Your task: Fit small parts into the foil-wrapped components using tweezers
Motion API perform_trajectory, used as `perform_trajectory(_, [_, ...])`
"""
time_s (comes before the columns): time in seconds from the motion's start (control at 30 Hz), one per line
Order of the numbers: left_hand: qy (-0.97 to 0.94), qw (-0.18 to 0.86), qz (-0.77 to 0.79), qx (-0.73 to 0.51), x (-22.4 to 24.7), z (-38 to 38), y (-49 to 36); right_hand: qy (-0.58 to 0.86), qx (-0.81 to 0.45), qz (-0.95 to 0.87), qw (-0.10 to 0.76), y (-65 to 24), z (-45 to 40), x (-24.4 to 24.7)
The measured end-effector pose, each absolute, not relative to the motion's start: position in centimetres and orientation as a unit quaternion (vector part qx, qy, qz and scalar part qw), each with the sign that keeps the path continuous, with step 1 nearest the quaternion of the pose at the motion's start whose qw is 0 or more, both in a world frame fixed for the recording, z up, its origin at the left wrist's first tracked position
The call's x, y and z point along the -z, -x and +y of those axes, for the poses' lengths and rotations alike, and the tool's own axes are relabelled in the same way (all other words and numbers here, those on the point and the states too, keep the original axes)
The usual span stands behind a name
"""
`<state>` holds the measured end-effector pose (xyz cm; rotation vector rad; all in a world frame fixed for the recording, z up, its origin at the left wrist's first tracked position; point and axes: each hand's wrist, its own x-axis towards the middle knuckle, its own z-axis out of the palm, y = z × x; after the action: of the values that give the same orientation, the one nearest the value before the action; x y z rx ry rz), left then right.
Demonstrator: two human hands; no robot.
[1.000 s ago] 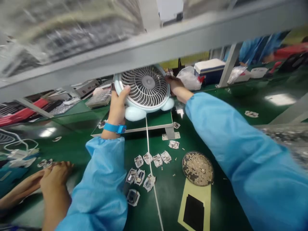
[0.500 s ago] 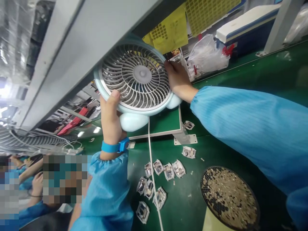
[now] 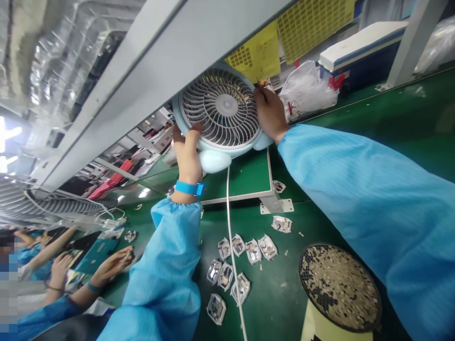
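A pale blue round desk fan (image 3: 226, 105) with a grey grille stands under the slanted metal beam, its upper left part hidden behind it. My left hand (image 3: 188, 158), with a blue wristband, grips the fan's lower left rim, thumb at the grille's edge. On the opposite side my right hand (image 3: 270, 111) is closed around the right rim; some of its fingers are hidden behind the fan. From the fan's base a white cord (image 3: 231, 222) runs down across the bench, past several small pale casings (image 3: 253, 251) with parts inside.
Above the fan slants a grey beam (image 3: 142, 61). A green raised shelf (image 3: 249, 177) stands below it. A round dark tray of small bits (image 3: 339, 286) is at lower right. Behind are a plastic bag (image 3: 307, 90) and a blue-white box (image 3: 362, 52). Another person's hand (image 3: 113, 265) is at left.
The fan has shifted right and farther back, with both my hands on it. My left hand has moved right, its fingers now showing beside the rim. Another person's hand has come into clearer view.
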<state>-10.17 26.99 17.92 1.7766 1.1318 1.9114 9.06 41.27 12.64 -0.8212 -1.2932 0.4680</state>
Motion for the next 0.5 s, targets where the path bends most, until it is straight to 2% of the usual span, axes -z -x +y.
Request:
perform_trajectory(0.37, [-0.619, 0.096, 0.429, -0.651, -17.4, 26.6, 10.2, 0.378, -0.215, -0.573, 0.694, -9.2, 39.1, -12.8])
perform_trajectory(0.5, [-0.593, 0.117, 0.46, -0.651, -17.7, 26.1, 9.6, 0.369, -0.213, -0.581, 0.694, -9.1, 39.6, -12.3])
